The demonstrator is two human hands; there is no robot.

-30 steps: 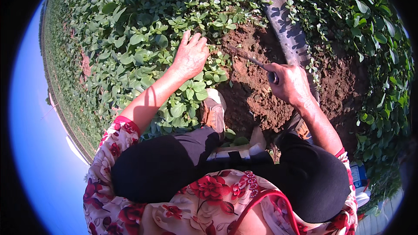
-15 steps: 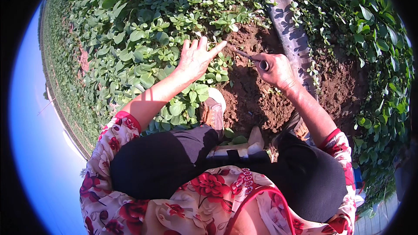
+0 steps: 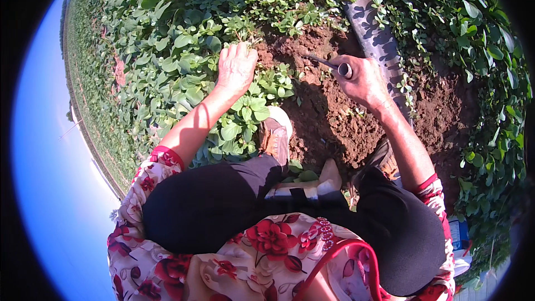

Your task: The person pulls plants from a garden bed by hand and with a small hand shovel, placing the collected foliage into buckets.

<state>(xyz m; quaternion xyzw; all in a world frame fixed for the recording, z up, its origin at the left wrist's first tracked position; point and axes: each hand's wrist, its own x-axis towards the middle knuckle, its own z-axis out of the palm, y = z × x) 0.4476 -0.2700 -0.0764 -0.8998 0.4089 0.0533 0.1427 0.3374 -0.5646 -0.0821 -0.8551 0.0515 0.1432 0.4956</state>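
My left hand (image 3: 237, 69) is closed over a leafy weed (image 3: 243, 36), whose pale reddish stems stick out past the fingertips. Low green plants surround that hand on its left and near sides. In a fist, my right hand (image 3: 363, 82) holds a hand tool (image 3: 345, 71) with a hollow tubular handle end and a narrow metal shaft. The shaft points left over the dug brown soil (image 3: 315, 97); what shape its working tip has, I cannot tell. The tool and the weed are apart.
A dark plastic strip (image 3: 370, 22) runs beside the bare soil on the right. Dense green leaves (image 3: 184, 39) spread over the left and far right. My left shoe (image 3: 277, 134) stands at the soil's edge. A blue and white package (image 3: 458, 237) lies at lower right.
My left hand has drawn back to the left, its spread fingers now closed on the weed. Soil that leaves covered now shows. My right hand has shifted slightly right with the tool.
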